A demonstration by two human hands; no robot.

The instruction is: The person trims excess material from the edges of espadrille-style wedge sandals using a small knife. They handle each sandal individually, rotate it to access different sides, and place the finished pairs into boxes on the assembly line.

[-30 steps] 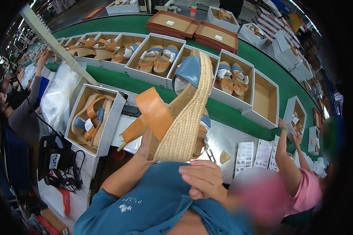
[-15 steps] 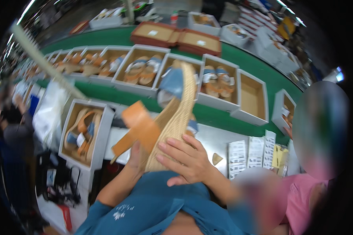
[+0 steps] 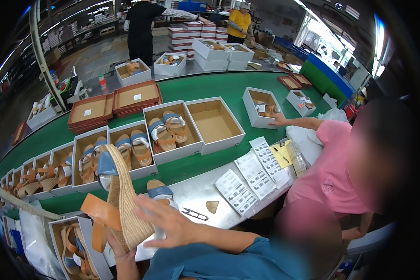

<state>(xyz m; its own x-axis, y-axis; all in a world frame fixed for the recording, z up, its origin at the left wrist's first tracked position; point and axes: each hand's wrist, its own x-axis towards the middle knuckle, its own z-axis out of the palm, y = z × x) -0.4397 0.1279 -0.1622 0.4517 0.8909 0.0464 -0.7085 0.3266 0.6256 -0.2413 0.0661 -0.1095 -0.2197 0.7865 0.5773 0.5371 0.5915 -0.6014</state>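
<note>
Wedge sandal [image 3: 126,205] is grasped low by the left hand [image 3: 122,251], fingers partly hidden; at the sandal's right side, the right hand [image 3: 172,225] spreads blurred fingers, contact unclear

Sandal [image 3: 129,205] in the left hand [image 3: 122,250], left of snips [image 3: 199,216] on the bench [image 3: 199,192], paper sheets [image 3: 254,172] farther right, boxes [image 3: 179,153] behind.

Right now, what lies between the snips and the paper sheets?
A small tan triangular piece lies between the snips and the sheets, as the head view shows.
</note>
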